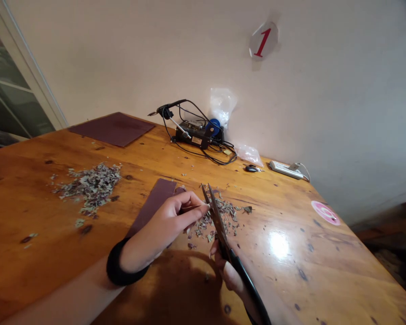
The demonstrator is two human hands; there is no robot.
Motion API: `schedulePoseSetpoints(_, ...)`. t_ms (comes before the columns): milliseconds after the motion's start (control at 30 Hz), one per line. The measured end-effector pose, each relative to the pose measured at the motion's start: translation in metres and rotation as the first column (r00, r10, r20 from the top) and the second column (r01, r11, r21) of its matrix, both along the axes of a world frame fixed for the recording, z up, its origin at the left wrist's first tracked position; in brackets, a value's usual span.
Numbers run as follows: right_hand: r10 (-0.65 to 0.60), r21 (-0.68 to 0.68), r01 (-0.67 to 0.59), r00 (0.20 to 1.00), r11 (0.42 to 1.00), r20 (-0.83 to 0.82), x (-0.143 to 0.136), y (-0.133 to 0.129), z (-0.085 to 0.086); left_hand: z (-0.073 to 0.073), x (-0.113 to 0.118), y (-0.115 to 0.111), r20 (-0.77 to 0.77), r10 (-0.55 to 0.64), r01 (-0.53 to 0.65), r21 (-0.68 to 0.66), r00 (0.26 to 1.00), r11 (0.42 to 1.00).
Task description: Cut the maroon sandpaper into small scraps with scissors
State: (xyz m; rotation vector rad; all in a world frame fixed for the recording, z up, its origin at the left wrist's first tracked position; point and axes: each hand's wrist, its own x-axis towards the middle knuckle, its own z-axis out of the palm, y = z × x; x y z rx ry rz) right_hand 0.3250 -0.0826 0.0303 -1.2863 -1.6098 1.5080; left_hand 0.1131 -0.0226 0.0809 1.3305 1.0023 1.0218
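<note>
My right hand (pixel 228 266) is wrapped round black-handled scissors (pixel 216 216), whose blades point away from me and stand slightly apart. Just left of the blades, my left hand (pixel 177 212) pinches a thin strip (pixel 191 208), mostly hidden by the fingers; its pale tip reaches the blades. Under and beside that hand lies a wider maroon strip (pixel 152 205) of stiff, paper-like sheet. Small grey and maroon cut scraps (pixel 228 212) are scattered on the table below the scissors.
A larger heap of scraps (pixel 93 185) lies on the wooden table (pixel 284 289) at left. Behind are a maroon sheet (pixel 115 128), a soldering iron station (pixel 194 133) with cables, plastic bags (pixel 248 155), a key fob (pixel 251 168) and a power strip (pixel 286 169) by the wall.
</note>
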Motion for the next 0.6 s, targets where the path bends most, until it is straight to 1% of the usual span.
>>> schedulePoseSetpoints(100, 0.026, 0.024, -0.026, 1.000, 0.999, 0.000, -0.002, 0.002, 0.003, 0.002, 0.000, -0.002, -0.020, 0.005, -0.006, -0.033, 1.000, 0.999)
schedulePoseSetpoints(200, 0.020, 0.036, -0.021, 1.000, 0.999, 0.004, -0.004, 0.007, 0.004, 0.004, 0.001, -0.002, -0.011, 0.003, -0.004, -0.064, 1.000, 0.998)
schedulePoseSetpoints(367, -0.015, 0.033, 0.015, 1.000, 0.999, 0.008, -0.010, 0.006, -0.004, 0.003, 0.000, -0.001, -0.007, 0.009, -0.010, -0.085, 1.000, 0.996)
schedulePoseSetpoints(500, -0.033, -0.001, 0.033, 0.999, 0.999, 0.002, -0.013, -0.001, -0.011, 0.001, 0.000, -0.001, -0.014, 0.018, -0.019, -0.079, 1.000, 0.997)
schedulePoseSetpoints(600, -0.011, -0.015, 0.010, 0.999, 1.000, -0.033, -0.013, -0.001, -0.009, 0.001, 0.000, 0.000, 0.007, 0.016, -0.016, -0.045, 1.000, 0.999)
